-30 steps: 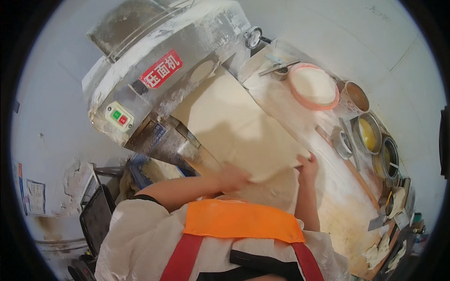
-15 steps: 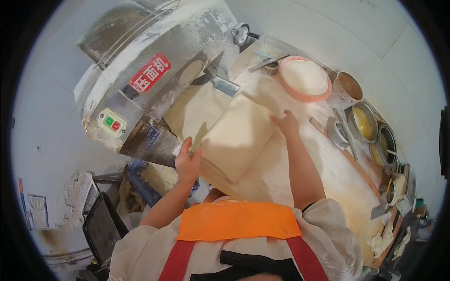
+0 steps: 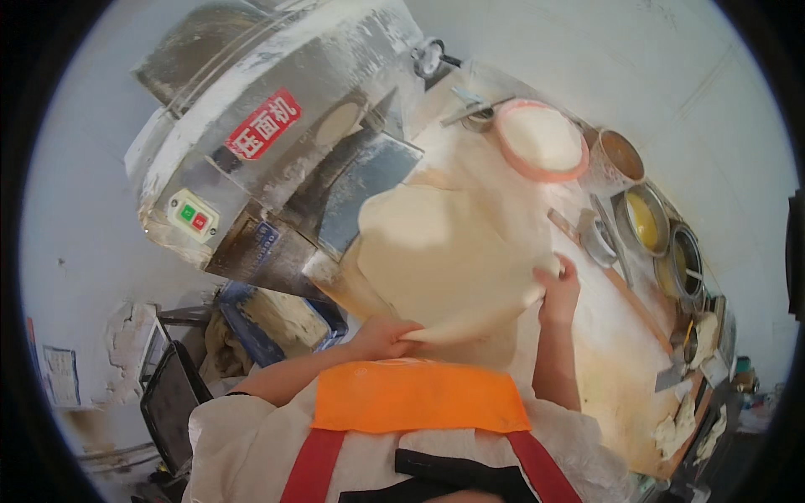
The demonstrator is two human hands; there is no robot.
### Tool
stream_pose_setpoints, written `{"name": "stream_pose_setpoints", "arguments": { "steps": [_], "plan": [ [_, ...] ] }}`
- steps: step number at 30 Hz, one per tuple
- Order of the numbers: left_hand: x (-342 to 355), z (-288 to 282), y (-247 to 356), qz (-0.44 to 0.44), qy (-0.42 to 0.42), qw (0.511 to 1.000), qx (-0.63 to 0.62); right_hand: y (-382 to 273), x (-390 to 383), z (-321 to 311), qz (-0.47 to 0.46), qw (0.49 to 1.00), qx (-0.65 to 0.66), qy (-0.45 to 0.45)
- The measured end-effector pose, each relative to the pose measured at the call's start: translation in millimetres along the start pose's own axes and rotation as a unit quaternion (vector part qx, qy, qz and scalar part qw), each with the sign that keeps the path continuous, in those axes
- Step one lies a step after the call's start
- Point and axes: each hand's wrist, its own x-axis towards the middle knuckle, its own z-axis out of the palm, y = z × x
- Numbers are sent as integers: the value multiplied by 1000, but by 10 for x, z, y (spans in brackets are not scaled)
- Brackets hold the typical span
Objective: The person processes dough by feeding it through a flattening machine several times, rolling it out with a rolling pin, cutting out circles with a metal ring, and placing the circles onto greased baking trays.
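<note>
A wide, pale sheet of dough (image 3: 444, 251) lies over the floured worktop, its near edge raised towards my body. My left hand (image 3: 384, 337) is closed on the near left part of that edge, fingers curled round the dough. At the right corner, my right hand (image 3: 560, 287) pinches the sheet between thumb and fingers. Beyond the far left side of the dough is the metal feed plate (image 3: 360, 189) of a flour-dusted dough-rolling machine (image 3: 310, 92).
Along the right side stand a pink tub of flour (image 3: 543, 141), a brown-filled bucket (image 3: 620, 158), a bowl of yellow liquid (image 3: 644, 220) and a metal pot (image 3: 681, 260). A long wooden stick (image 3: 625, 289) lies beside them. A blue crate (image 3: 277, 323) sits at lower left.
The dough sheet has come off the machine's feed plate, unfolding and shifting towards me. My left hand moved nearer my body, my right hand moved right and nearer; both now grip its edge.
</note>
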Motion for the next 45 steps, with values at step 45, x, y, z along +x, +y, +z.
{"name": "stream_pose_setpoints", "arguments": {
  "steps": [45],
  "plan": [
    [1956, -130, -602, 113, -26, 953, 279, 283, 2651, 1065, -32, 978, -162, -129]
  ]
}}
